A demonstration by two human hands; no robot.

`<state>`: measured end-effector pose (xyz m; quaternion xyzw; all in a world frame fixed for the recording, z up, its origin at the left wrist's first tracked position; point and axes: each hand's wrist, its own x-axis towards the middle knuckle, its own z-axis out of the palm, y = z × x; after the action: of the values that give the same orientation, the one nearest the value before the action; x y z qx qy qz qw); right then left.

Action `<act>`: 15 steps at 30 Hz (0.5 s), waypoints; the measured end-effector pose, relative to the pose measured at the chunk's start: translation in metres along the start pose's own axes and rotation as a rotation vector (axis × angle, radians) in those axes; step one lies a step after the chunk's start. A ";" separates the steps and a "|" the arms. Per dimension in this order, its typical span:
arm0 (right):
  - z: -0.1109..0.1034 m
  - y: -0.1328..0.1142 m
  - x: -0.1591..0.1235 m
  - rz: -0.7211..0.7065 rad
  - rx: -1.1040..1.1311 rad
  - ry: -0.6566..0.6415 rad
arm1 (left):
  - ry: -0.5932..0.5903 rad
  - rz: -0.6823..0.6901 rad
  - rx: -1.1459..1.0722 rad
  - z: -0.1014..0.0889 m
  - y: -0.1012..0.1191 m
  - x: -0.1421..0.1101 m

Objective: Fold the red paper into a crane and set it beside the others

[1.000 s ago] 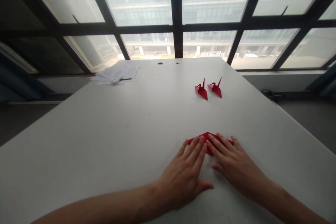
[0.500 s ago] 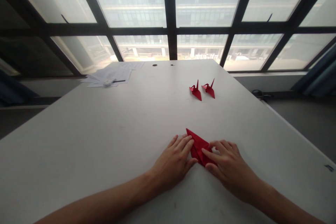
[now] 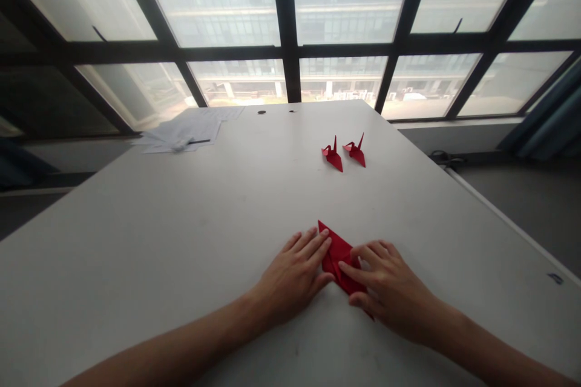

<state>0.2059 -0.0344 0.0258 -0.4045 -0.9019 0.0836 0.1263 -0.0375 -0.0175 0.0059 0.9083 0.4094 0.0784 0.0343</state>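
Observation:
A folded piece of red origami paper (image 3: 336, 249) lies flat on the white table, its pointed top toward the window. My left hand (image 3: 297, 266) rests along the paper's left edge, fingers stretched out flat and the thumb near the lower edge. From the right, my right hand (image 3: 385, 281) grips the paper, with the index fingertip pressed on its middle, the other fingers curled at the right edge and the thumb low. That hand covers the paper's right part; a thin red tip shows beneath it.
Two finished red paper cranes (image 3: 333, 158) stand side by side beyond my hands. Loose white sheets (image 3: 181, 132) with a dark pen (image 3: 200, 141) on them lie at the far left of the white table (image 3: 204, 211). Behind it are large framed windows.
The view has shifted slightly, so everything appears a little further left. A red tip of the paper now shows below my right hand. Both hands stay on the paper.

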 end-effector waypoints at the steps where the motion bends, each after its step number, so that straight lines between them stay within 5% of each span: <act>1: -0.002 0.001 0.000 -0.008 0.012 0.000 | -0.002 0.001 0.003 0.000 0.000 0.000; 15: 0.002 0.001 -0.001 -0.064 -0.095 0.004 | 0.023 0.010 -0.002 0.000 0.000 -0.001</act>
<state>0.2066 -0.0351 0.0232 -0.3810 -0.9172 0.0358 0.1113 -0.0381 -0.0183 0.0058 0.9093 0.4052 0.0896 0.0302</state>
